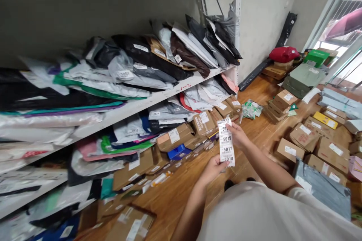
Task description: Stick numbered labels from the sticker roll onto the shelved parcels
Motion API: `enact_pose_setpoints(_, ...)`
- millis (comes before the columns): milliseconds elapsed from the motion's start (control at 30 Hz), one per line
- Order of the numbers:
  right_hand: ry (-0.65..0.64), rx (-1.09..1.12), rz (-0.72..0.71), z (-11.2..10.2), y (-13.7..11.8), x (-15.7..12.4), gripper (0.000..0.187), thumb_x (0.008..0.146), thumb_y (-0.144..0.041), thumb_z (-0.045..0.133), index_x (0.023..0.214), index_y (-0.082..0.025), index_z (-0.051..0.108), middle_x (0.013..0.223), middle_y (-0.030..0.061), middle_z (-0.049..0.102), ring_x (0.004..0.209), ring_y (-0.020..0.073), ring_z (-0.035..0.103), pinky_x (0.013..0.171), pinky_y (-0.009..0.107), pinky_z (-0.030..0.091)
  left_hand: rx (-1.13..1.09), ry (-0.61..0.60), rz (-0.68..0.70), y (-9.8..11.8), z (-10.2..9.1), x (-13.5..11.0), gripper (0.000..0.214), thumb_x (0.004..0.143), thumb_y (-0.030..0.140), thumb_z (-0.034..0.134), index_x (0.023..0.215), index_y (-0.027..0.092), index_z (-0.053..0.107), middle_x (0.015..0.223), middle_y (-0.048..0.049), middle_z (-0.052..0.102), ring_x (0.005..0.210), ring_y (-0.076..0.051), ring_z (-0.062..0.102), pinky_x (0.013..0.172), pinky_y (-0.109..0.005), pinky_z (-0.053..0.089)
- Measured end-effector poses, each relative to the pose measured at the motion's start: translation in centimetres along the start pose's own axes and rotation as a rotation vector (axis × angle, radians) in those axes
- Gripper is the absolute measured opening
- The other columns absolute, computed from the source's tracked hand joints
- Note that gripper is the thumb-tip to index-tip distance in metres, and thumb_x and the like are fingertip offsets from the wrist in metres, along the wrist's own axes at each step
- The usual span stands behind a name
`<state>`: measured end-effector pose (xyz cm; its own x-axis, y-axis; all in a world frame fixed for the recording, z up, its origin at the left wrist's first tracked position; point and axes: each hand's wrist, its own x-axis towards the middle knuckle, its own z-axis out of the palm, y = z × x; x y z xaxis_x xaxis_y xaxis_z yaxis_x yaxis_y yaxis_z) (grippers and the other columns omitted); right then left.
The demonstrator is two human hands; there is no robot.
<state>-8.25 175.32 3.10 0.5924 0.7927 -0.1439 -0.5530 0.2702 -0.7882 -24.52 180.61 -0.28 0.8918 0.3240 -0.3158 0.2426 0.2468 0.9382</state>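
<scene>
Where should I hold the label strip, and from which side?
Pinch the label strip by its edges, from the body side: right hand at the upper right edge, left hand near the lower end. It is long and thin, printed face toward the camera, so edge pinches should leave most numbers readable.

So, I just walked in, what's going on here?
A person is holding a strip of numbered labels in both hands, the right hand near the top and the left hand near the bottom. 5015, 5017 and 5018 can be read on it. To the left, bags are packed on a shelf, some with number labels on them. Off to the right, cardboard boxes sit on the wooden floor.
</scene>
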Motion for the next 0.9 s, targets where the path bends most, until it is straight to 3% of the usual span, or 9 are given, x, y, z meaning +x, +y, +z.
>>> enact_pose_setpoints(167, 0.002, 0.048, -0.023, 0.0, -2.6, 3.1, 0.038, 0.065, -0.043, 0.090, 0.085, -0.020, 0.067, 0.074, 0.0003, 0.073, 0.065, 0.0165, 0.066, 0.065, 0.029, 0.054, 0.128, 0.033, -0.035, -0.5, -0.7, 1.0, 0.039, 0.052, 0.048, 0.090, 0.073, 0.018, 0.077, 0.077, -0.0061, 0.077, 0.071, -0.022, 0.067, 0.073, -0.034, 0.052)
enact_pose_setpoints(333, -0.034, 0.077, -0.032, 0.5, -5.2, 4.9, 0.030, 0.070, -0.034, 0.088, 0.088, -0.021, 0.068, 0.076, 0.0003, 0.074, 0.071, 0.0185, 0.069, 0.068, 0.030, 0.057, 0.148, 0.083, -0.050, -2.7, -1.4, 1.3, 0.046, 0.045, 0.049, 0.093, 0.076, 0.018, 0.080, 0.084, -0.0092, 0.080, 0.078, -0.026, 0.071, 0.084, -0.039, 0.054)
enact_pose_setpoints(633, -0.114, 0.101, -0.060, 0.9, -6.8, 6.6, 0.022, 0.077, -0.028, 0.083, 0.090, -0.019, 0.068, 0.080, 0.0013, 0.076, 0.074, 0.0182, 0.071, 0.071, 0.028, 0.057, 0.108, -0.022, -0.162, -7.9, -4.0, -1.4, 0.053, 0.040, 0.057, 0.095, 0.073, 0.017, 0.080, 0.081, -0.0117, 0.079, 0.078, -0.029, 0.073, 0.087, -0.042, 0.056)
enact_pose_setpoints(733, -0.097, 0.125, -0.041, 1.1, -6.9, 7.0, 0.018, 0.079, -0.025, 0.081, 0.089, -0.019, 0.068, 0.079, 0.0010, 0.075, 0.072, 0.0174, 0.070, 0.071, 0.028, 0.057, 0.103, -0.072, -0.167, -7.2, -4.1, -1.8, 0.057, 0.045, 0.060, 0.093, 0.077, 0.016, 0.081, 0.084, -0.0134, 0.079, 0.078, -0.028, 0.074, 0.083, -0.040, 0.057)
enact_pose_setpoints(900, -0.066, 0.154, -0.003, 1.2, -6.9, 7.5, 0.010, 0.083, -0.020, 0.075, 0.085, -0.018, 0.066, 0.074, 0.0000, 0.073, 0.066, 0.0157, 0.067, 0.064, 0.026, 0.056, -0.073, 0.013, -0.052, -2.6, -2.0, -0.4, 0.062, 0.054, 0.066, 0.089, 0.087, 0.014, 0.079, 0.088, -0.0160, 0.080, 0.084, -0.031, 0.076, 0.079, -0.040, 0.059)
